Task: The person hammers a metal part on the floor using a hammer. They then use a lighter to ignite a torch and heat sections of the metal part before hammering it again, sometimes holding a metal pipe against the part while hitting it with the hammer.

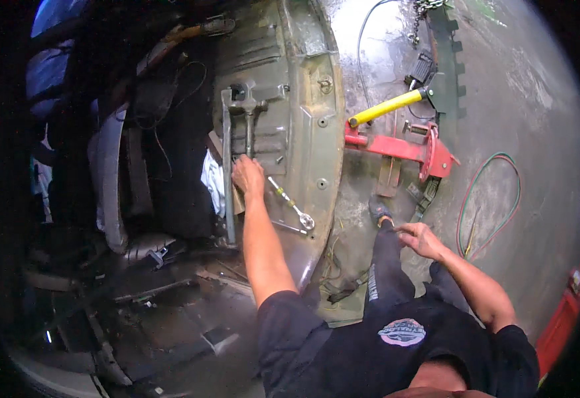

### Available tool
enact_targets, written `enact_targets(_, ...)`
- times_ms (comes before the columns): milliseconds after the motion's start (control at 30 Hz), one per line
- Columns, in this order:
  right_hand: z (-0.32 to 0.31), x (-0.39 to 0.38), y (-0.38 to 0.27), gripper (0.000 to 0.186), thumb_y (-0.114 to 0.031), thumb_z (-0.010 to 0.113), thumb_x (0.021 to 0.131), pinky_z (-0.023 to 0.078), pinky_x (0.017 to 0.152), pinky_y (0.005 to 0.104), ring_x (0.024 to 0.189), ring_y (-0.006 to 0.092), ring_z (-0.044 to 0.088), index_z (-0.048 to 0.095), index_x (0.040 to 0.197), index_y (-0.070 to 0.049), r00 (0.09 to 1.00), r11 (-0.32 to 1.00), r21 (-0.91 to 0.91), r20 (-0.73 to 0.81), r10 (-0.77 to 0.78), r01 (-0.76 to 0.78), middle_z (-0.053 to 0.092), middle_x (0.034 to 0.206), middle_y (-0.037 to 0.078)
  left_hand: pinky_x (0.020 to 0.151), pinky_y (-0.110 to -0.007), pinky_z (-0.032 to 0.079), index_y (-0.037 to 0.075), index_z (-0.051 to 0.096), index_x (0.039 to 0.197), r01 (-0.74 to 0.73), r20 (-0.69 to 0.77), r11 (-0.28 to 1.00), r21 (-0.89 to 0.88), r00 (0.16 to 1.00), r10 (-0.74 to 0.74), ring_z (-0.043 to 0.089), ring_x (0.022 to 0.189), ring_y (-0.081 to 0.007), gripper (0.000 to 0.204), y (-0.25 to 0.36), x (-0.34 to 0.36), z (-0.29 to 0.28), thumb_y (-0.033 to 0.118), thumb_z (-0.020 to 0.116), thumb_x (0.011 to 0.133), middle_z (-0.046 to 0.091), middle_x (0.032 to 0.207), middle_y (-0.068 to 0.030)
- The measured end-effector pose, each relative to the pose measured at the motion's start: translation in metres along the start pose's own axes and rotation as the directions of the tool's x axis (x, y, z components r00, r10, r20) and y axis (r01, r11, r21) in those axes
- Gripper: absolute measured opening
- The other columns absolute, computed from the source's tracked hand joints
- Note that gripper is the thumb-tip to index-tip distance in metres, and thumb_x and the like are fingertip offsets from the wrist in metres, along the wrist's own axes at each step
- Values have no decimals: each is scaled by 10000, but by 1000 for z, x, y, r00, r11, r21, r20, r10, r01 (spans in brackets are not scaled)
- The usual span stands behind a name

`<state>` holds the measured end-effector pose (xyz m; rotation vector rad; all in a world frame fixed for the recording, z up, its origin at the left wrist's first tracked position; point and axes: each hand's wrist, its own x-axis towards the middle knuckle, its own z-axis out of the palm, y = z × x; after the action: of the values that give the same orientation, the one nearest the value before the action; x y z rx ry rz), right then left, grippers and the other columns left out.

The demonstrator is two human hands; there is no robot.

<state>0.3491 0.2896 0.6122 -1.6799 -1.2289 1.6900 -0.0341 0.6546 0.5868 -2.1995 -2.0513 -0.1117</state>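
Note:
My left hand (248, 176) reaches over the worn green metal car floor, its fingers bunched at the lower end of a grey metal rod (249, 132). What lies under those fingers is hidden. The rod runs up to a thick metal head (250, 105), and a long grey bar (228, 172) lies just left of it. A white cloth (213, 179) shows beyond that bar. Right of my left hand is a ratchet (306, 220) with a yellow-banded shaft, beside a thin metal rod (288, 227). My right hand (421, 240) hangs by my leg, fingers curled; anything in them is too small to make out.
A red metal tool (396, 147) with a yellow handle (389, 107) stands against the sill. A red and green hose (519, 189) loops on the concrete floor. Chain (422, 12) and a dark toothed rail (446, 73) lie farther off. Dark car interior fills the left.

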Motion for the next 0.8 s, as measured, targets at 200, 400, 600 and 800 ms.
enact_targets(200,15,77,-87,524,-333,599,977,525,910,401,1081,282,674,559,1317,65,980,980,9,22,-197,197,673,1171,245,743,-472,505,-63,682,924,80,109,870,-487,994,-31,680,832,-346,339,35,17,-51,257,754,839,711,875,-215)
enact_targets(400,29,225,-166,685,-611,465,1020,500,835,307,978,150,619,569,1373,-33,964,788,564,-54,-261,246,666,1124,76,641,-337,475,-90,710,907,364,346,171,-915,930,-127,576,683,-143,353,132,4,-85,263,714,920,688,801,-53)
enact_targets(600,-40,244,-227,143,-156,664,897,556,750,334,793,182,670,622,949,-30,991,784,610,-124,-48,114,666,833,75,664,-422,471,4,677,903,-76,-21,473,-878,992,121,609,658,-251,245,182,-44,-113,219,593,987,630,784,-241)
enact_targets(800,-121,118,-127,332,-127,587,874,535,652,302,733,153,658,573,1171,21,914,886,403,-402,-55,231,668,841,94,906,-525,514,-9,599,1108,128,-38,992,-4,991,-128,627,1068,-411,423,-19,9,-54,318,710,864,663,1103,-226)
